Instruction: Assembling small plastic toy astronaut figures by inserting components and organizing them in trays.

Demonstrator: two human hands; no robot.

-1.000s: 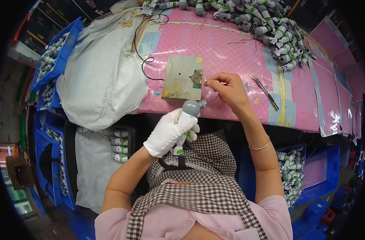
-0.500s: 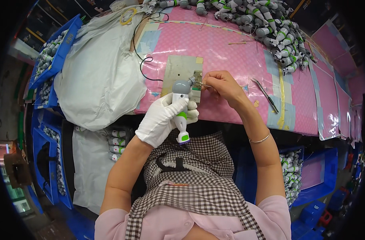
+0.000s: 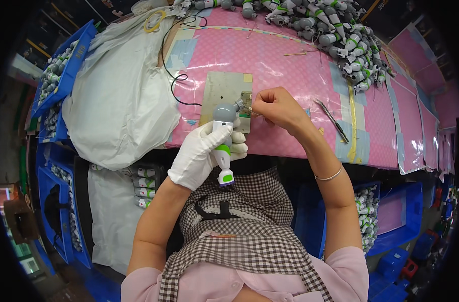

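Observation:
My left hand [image 3: 201, 153] wears a white glove and grips a small toy figure [image 3: 223, 146] with a grey round head, white body and green feet, its head toward the table. My right hand [image 3: 275, 106] is bare, with a bangle on the wrist, and pinches a thin tool or small part at the figure's head. Both hands meet over a grey work plate [image 3: 220, 90] lying on the pink table cover [image 3: 284, 65]. What the right fingers pinch is too small to tell.
A heap of the same toy figures [image 3: 335, 30] lies at the table's far right. Tweezers [image 3: 331, 119] rest right of my hand. A big white plastic bag [image 3: 118, 95] covers the left. Blue bins [image 3: 58, 65] of figures stand left and at the lower right [image 3: 385, 216].
My left hand raised the toy figure from below the table edge up onto the work plate. The right hand moved left to meet the figure's head.

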